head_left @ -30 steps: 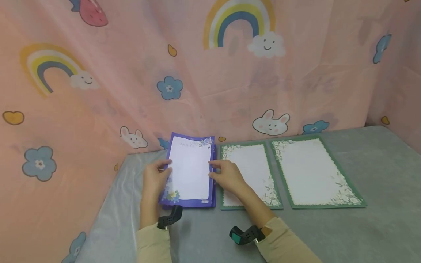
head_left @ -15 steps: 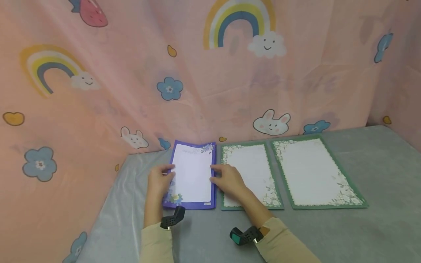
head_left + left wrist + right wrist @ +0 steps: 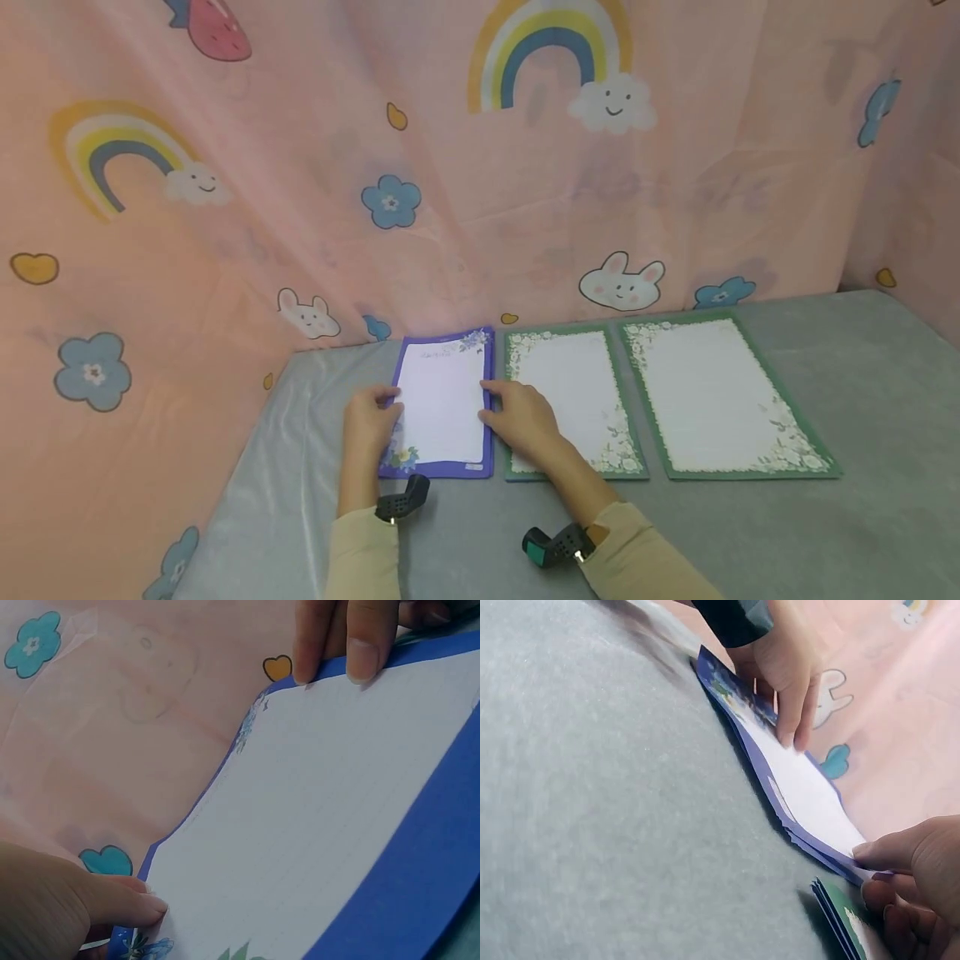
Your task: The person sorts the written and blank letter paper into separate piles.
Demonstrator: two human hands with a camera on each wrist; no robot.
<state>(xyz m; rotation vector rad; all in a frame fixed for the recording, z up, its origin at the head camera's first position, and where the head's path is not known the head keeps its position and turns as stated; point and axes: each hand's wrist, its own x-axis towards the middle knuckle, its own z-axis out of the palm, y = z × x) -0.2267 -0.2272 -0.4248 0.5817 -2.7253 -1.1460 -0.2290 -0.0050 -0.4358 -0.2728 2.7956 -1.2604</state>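
Your left hand (image 3: 371, 419) and right hand (image 3: 523, 419) pinch with fingers long edges of purple-bordered, flower-printed white paper sheet (image 3: 441, 404), just left of middle green-bordered white paper stack (image 3: 567, 375). Step seems laying sheet onto purple-edged paper stack (image 3: 804, 843) beneath; next move probably calls for matching edges.

We can read no words or numbers: the faint heading (image 3: 437, 354) atop the purple-edged sheet (image 3: 441, 404) and its small pale corner label (image 3: 475, 467) are illegible.
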